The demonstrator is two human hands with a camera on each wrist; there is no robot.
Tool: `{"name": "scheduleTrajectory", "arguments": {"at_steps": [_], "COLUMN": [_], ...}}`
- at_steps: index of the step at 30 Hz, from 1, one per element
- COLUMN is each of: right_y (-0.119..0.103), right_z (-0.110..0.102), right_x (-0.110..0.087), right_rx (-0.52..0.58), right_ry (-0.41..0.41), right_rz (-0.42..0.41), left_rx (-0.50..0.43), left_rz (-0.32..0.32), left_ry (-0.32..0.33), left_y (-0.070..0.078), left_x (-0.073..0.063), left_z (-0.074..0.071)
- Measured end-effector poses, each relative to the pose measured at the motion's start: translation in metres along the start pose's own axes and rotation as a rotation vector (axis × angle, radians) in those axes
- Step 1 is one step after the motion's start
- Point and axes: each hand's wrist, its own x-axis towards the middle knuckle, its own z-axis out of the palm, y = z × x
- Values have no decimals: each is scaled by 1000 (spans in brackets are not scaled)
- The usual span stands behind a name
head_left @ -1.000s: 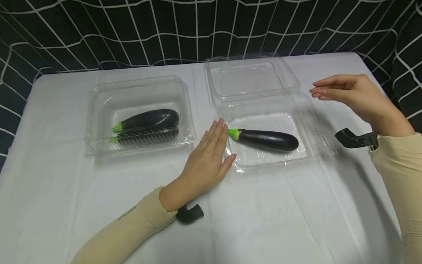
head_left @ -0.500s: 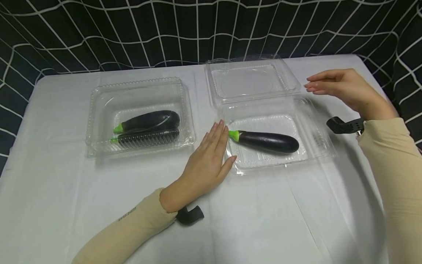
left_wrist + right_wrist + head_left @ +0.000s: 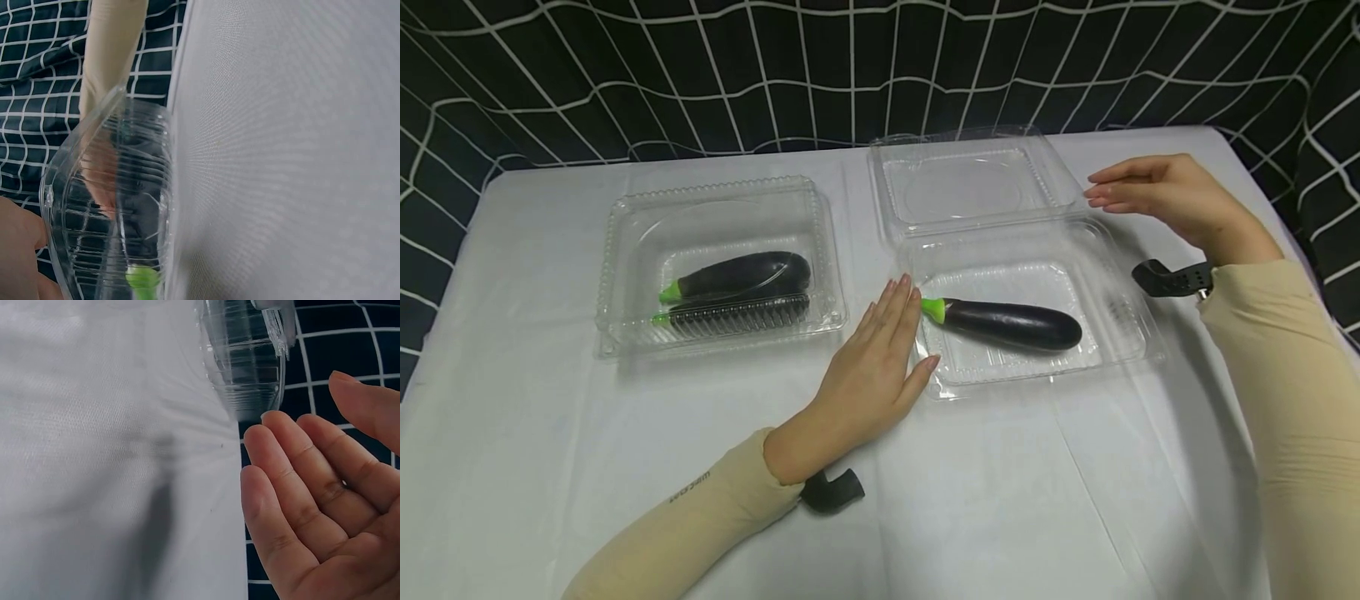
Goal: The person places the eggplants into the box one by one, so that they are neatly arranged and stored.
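A clear plastic clamshell container (image 3: 1120,337) lies open, its lid (image 3: 970,179) folded back toward the far edge. Inside its base rests a dark purple eggplant (image 3: 1011,323), green stem end to the left. My left hand (image 3: 868,371) is flat with straight fingers against the base's left side, close by the stem. Over at the lid's right corner, my right hand (image 3: 1172,200) holds nothing; its fingers (image 3: 306,487) are extended and slightly bent, tips near the container's edge in the right wrist view. The left wrist view shows the container's ribbed wall (image 3: 112,206) and the green stem (image 3: 142,279) behind it.
A second clear container (image 3: 715,217), with its lid down, stands to the left and holds a dark eggplant (image 3: 741,275), partly seen again through the ribbed wall. White cloth (image 3: 737,517) covers the table. A dark grid-patterned fabric (image 3: 775,75) rises behind the far edge.
My right hand has moved left and slightly away from me, closer to the lid's right corner. The left hand, both containers and the eggplants stay put.
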Motion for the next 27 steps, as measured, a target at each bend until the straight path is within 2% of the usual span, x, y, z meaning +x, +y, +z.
{"name": "scheduleTrajectory", "arguments": {"at_steps": [6,19,27], "right_y": [1,10,11], "right_z": [2,6,7], "right_x": [4,10,16], "right_rx": [14,-67,-54], "right_ry": [-20,24,5], "right_rz": [24,136,129], "left_rx": [2,-2,0], "left_rz": [8,18,22], "left_ry": [8,22,33], "left_y": [0,0,-1], "left_x": [0,-2,0], "left_z": [-1,2,1]}}
